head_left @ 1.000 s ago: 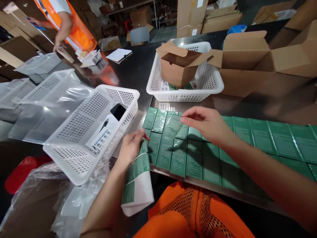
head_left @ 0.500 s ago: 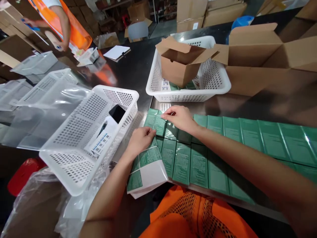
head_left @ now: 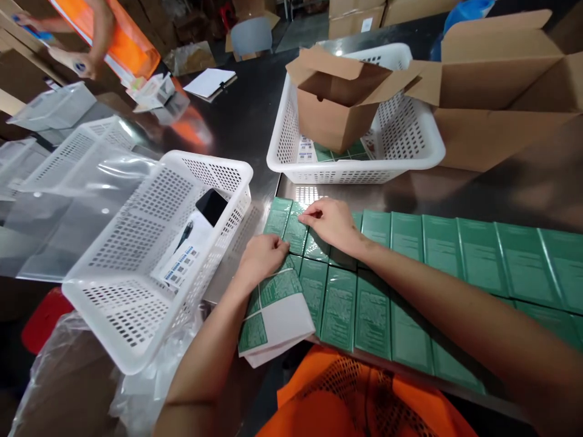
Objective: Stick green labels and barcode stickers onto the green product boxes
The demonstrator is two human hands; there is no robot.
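Two rows of green, film-wrapped boxes [head_left: 339, 306] lie side by side along the table edge in front of me. My left hand [head_left: 264, 258] is closed at the near left end of the rows, thumb against the curled fingers. Under it, a folded sheet of green labels [head_left: 277, 309] with a white bare patch sticks out over the table edge. My right hand [head_left: 332, 223] pinches thumb and forefinger together just above a green box [head_left: 296, 233] in the far row. Whatever those fingertips hold is too small to make out.
A white basket [head_left: 125, 358] at left holds a phone [head_left: 211, 207] and a printed sheet [head_left: 182, 264]. Another white basket [head_left: 355, 173] behind the boxes carries an open carton [head_left: 334, 124]. A larger carton [head_left: 501, 130] stands right. A person in an orange vest [head_left: 136, 45] works far left.
The camera view has shifted a little, moving the baskets and boxes in the picture. Both hands keep nearly the same places, the right still pinched over the far row.
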